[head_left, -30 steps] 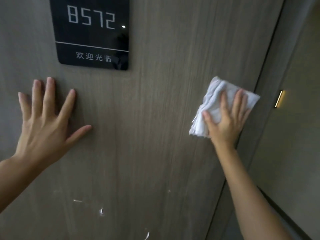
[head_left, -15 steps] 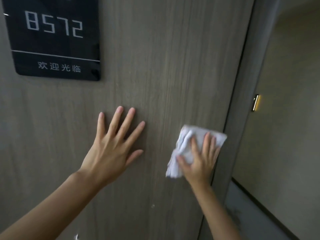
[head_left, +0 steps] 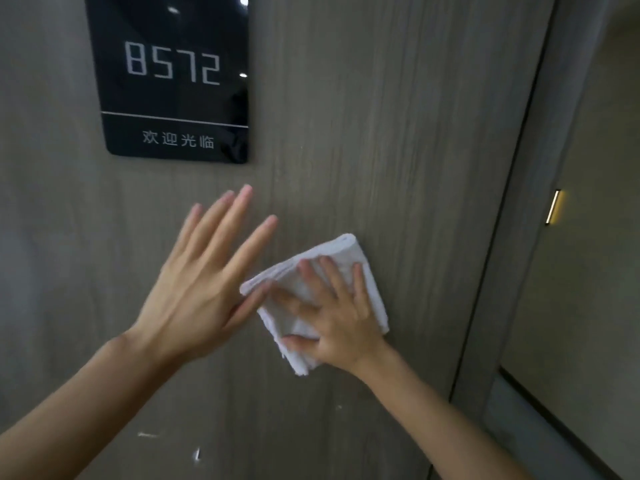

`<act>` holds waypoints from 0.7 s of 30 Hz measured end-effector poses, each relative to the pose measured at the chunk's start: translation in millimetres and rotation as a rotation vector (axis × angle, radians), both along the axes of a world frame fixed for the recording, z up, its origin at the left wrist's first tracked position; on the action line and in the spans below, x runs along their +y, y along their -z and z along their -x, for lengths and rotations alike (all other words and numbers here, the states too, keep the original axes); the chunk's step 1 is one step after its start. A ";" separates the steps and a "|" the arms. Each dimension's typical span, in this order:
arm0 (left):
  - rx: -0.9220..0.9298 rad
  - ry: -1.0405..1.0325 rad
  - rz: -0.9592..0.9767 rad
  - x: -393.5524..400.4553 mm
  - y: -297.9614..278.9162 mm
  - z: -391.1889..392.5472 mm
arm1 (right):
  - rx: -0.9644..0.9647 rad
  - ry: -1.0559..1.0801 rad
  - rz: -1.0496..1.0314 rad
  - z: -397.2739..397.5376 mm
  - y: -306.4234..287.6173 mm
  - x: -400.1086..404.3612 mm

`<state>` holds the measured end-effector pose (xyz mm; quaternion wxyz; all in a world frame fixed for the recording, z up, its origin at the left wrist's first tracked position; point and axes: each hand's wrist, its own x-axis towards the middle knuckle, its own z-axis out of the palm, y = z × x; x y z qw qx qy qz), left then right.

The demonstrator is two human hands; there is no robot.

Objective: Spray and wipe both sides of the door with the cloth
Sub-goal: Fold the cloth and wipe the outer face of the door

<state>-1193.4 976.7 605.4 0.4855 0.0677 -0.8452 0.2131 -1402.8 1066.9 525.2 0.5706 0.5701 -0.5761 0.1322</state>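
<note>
- The door (head_left: pixel 363 133) fills most of the view, a grey-brown wood-grain face seen close up; its top, bottom and left side run out of the picture, so its full outline is cut off.
- The cloth (head_left: pixel 353 268), white and folded into a thick pad, lies flat against the door below and to the right of the sign.
- The right hand (head_left: pixel 337 317) presses the cloth to the door with straight, spread fingers laid over it, not curled round it; the hand hides the middle of the cloth, and only its upper corner, right edge and lower left corner show.
- The left hand (head_left: pixel 204 282) is released, fingers straight and fanned, holding nothing; it is blurred, and whether the palm touches the door cannot be told. Its thumb tip reaches the cloth's left edge.
- Both forearms leave the bottom of the picture.
- A glossy black sign (head_left: pixel 173 77) sits on the door at upper left, reading 8572 with a line of Chinese characters beneath; its top is cut off and reflections blot its right side.
- A few small white flecks (head_left: pixel 197 453) mark the door low down; what they are is unclear.
- To the right stands the door frame (head_left: pixel 512 271), and beyond it a dim wall with a small lit amber light (head_left: pixel 553 206).
</note>
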 end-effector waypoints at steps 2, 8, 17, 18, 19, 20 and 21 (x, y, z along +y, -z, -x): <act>0.073 -0.087 -0.064 -14.9 -5.4 -29.4 | 0.023 -0.026 -0.014 13.3 -36.5 2.5; 0.141 -0.347 -0.205 -60.4 -3.8 -102.4 | -0.464 0.135 0.507 7.5 -169.9 -3.1; -0.014 -0.484 -0.132 -97.6 9.9 -110.7 | -0.162 -0.029 0.042 -107.5 30.6 -67.4; -0.012 -0.482 -0.123 -98.3 10.1 -111.2 | -0.077 -0.041 -0.037 -111.6 47.4 -69.5; -0.011 -0.479 -0.118 -98.8 10.3 -111.6 | 0.001 -0.067 -0.097 -109.1 52.1 -70.1; -0.011 -0.472 -0.123 -99.0 10.8 -111.6 | 0.055 -0.092 -0.124 -103.6 45.2 -69.9; -0.014 -0.461 -0.137 -98.8 11.1 -111.7 | 0.066 -0.108 -0.118 -98.3 30.2 -69.5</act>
